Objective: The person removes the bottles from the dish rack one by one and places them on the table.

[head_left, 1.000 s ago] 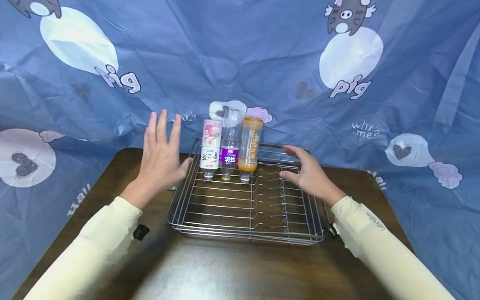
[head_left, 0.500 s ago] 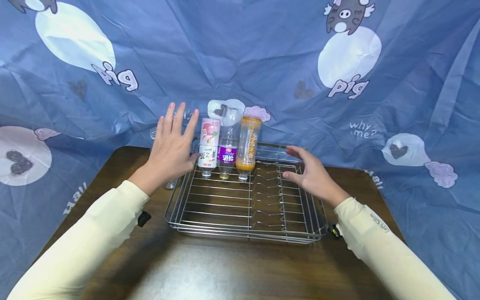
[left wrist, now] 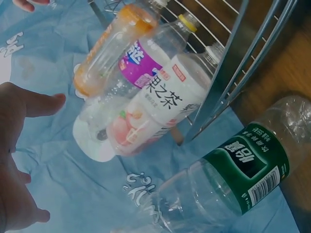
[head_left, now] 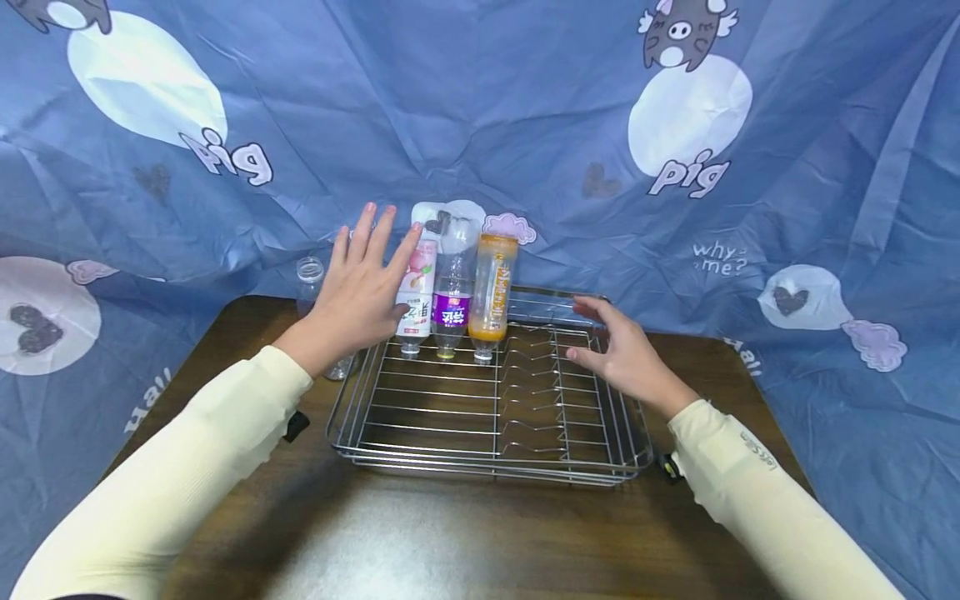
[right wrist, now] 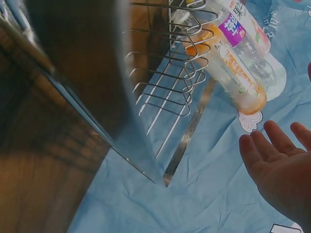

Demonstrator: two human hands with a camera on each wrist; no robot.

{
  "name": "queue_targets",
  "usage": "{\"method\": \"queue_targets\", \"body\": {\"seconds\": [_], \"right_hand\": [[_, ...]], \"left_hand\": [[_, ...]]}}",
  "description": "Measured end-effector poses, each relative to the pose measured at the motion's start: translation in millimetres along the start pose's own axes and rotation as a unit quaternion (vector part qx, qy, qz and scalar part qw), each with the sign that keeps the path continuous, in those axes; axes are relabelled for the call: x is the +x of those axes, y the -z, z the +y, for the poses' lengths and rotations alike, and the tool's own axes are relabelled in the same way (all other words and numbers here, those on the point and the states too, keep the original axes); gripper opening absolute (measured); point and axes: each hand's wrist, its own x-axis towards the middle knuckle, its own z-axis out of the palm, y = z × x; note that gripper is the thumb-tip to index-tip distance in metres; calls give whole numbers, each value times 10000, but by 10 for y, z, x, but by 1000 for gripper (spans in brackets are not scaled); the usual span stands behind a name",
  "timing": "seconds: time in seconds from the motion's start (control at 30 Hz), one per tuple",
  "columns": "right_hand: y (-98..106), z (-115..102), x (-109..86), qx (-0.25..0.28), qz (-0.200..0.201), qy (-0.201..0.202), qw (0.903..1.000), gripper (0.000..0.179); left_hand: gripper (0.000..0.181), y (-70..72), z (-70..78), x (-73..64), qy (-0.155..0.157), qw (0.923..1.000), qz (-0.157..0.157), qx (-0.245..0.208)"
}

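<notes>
A wire dish rack (head_left: 450,458) holds three bottles upside down along its back left: a pink-and-white labelled bottle (head_left: 415,321), a clear bottle with a purple label (head_left: 452,309) and a bottle with orange ends (head_left: 491,292). My left hand (head_left: 360,292) is raised with fingers spread and covers part of the pink-and-white bottle in the head view. It holds nothing. Over the rack's right side my right hand (head_left: 622,354) hovers, fingers loosely bent, nothing in its grasp. Left of the rack, a clear bottle with a green label (left wrist: 248,167) stands upright, mostly hidden behind my left hand in the head view.
The rack stands on a dark wooden table (head_left: 375,542). Wavy wire dividers (head_left: 532,387) run down the rack's right half. A blue printed cloth (head_left: 525,108) hangs behind the table.
My left hand has moved right, from beside the rack's left edge to the pink-and-white bottle. The clear bottle behind it has come into view. My right hand has barely moved.
</notes>
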Motion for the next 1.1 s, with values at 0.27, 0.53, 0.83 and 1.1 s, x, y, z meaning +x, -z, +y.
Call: {"method": "queue_targets", "body": {"seconds": [0.27,0.53,0.83,1.1], "right_hand": [[-26,11,-12,32,-24,4,10000,74],[-58,90,-43,73,84,113,9999,73],[-86,145,-91,89,123,-19,9999,73],[-124,198,-133,130,100,-149,9998,73]], "left_hand": [[109,-95,-56,93,-178,9985,-487,196],[106,-174,-20,196,-450,9945,-925,215],[106,-249,62,295,-802,9927,-863,274],[98,-289,123,414,-994,9911,-824,331]]}}
